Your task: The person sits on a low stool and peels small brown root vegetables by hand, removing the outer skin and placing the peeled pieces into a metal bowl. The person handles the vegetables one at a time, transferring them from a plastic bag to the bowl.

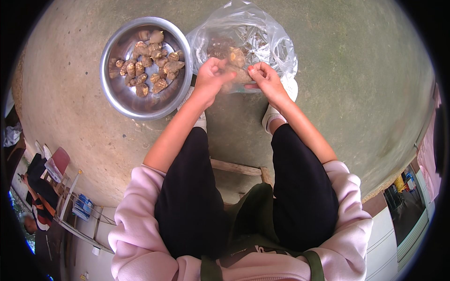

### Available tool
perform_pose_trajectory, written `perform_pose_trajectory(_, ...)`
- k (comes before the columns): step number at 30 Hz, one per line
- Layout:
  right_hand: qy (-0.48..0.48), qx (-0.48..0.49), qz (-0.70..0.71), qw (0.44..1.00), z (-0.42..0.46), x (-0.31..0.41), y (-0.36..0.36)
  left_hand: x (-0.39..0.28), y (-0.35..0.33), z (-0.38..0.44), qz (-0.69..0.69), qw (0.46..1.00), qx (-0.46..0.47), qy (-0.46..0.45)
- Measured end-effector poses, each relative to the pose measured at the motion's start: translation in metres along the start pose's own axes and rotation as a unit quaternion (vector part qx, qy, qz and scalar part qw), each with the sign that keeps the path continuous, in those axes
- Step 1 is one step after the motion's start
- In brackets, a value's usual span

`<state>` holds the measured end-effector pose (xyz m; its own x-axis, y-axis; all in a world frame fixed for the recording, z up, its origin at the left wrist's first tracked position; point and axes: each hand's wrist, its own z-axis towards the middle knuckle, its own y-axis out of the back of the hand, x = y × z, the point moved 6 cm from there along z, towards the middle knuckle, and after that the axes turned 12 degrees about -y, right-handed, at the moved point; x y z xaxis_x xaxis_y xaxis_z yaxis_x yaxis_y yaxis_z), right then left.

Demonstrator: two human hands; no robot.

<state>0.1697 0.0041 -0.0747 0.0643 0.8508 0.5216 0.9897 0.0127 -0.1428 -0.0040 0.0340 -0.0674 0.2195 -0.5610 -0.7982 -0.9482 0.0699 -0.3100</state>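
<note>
A clear plastic bag (277, 37) stands on the floor before me, its mouth spread wide. Inside lie brown taro corms, and one pale-cut corm (237, 57) shows between my hands; hazy film covers part of it. My right hand (267, 79) pinches the bag's near edge between thumb and fingers. On the other side, my left hand (210, 78) grips the bag film too, fingers curled and thumb towards the right, slightly blurred. To the left, beside the bag, a stainless steel basin (110, 95) holds several small taro corms (142, 65), rough-skinned and brown.
My white shoes (270, 117) flank the bag on the concrete floor (351, 87). Part of a wooden stool (239, 167) shows between my knees. Another person (42, 207) sits at far left near a metal-framed rack (70, 200) and a red chair (60, 158).
</note>
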Motion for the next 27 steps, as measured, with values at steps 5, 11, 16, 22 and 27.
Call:
perform_pose_trajectory(5,0.037,-0.013,-0.042,0.998,0.008,-0.002,0.01,0.013,0.008,0.002,-0.128,0.989,-0.006,0.074)
perform_pose_trajectory(11,-0.047,0.083,0.158,0.983,-0.003,0.01,-0.006,0.01,0.007,-0.003,-0.138,0.985,0.014,0.107)
perform_pose_trajectory(16,-0.004,0.157,0.171,0.973,-0.01,0.024,-0.012,0.023,0.007,-0.004,-0.184,0.969,0.053,0.156)
perform_pose_trajectory(22,-0.01,0.138,0.135,0.981,-0.006,0.023,0.002,0.009,0.002,-0.002,-0.121,0.979,0.039,0.158)
perform_pose_trajectory(27,-0.017,0.077,0.11,0.991,-0.01,0.029,0.003,-0.026,-0.007,0.0,0.049,0.996,0.05,0.05)
